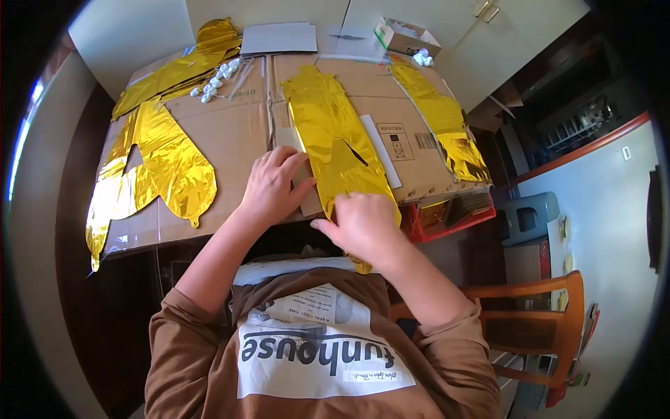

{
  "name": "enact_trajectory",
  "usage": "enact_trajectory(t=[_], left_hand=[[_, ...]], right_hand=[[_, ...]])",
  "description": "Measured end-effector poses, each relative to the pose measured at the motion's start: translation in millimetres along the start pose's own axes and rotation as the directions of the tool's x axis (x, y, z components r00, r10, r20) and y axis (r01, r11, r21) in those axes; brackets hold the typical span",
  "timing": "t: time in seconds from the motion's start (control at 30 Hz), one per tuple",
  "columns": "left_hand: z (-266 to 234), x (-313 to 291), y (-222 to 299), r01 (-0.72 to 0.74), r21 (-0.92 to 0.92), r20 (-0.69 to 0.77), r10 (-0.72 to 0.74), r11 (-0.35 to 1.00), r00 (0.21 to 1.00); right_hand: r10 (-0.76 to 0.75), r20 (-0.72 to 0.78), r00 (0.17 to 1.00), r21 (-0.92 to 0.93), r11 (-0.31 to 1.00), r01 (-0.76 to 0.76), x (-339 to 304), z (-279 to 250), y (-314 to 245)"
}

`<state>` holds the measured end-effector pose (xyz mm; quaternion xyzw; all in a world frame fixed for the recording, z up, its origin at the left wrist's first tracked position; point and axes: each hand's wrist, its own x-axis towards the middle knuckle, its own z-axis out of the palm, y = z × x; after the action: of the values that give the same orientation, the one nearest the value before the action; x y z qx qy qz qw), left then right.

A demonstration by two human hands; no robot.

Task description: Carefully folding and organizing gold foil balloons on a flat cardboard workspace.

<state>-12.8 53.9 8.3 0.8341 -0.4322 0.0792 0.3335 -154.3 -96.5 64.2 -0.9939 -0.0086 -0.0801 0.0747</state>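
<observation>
A flat gold foil balloon [324, 119] with a slit-like opening lies in the middle of the cardboard-covered table, its near end hanging over the front edge. My right hand [366, 220] is closed over this near end, fingers curled on the foil and thumb pointing left; the fingertips are partly hidden. Just left of the balloon, my left hand [273, 183] rests with bent fingers at its edge, thumb apart from them, above a greyish card [310, 203]. A white card [380, 153] sticks out from under the balloon's right side.
Another gold foil balloon [178, 164] lies at left, more gold foil [167, 77] behind it, and a gold strip [443, 119] at right. White clustered balls [216, 80], a grey-white sheet stack [279, 38] and a small box [408, 35] sit far back. A red crate [453, 216] stands below the right edge.
</observation>
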Motion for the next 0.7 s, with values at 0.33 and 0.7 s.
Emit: enact_trajectory(t=[0.33,0.7], left_hand=[[2,21,-2,-0.198,0.078,-0.031,0.201,0.977,0.979],[7,-4,13,-0.365,0.001,0.000,0.365,0.931,0.931]], right_hand=[[-0.124,-0.291,0.949,0.020,0.991,0.136,20,37,151],[-0.072,-0.251,0.965,0.087,0.991,0.097,-27,53,123]])
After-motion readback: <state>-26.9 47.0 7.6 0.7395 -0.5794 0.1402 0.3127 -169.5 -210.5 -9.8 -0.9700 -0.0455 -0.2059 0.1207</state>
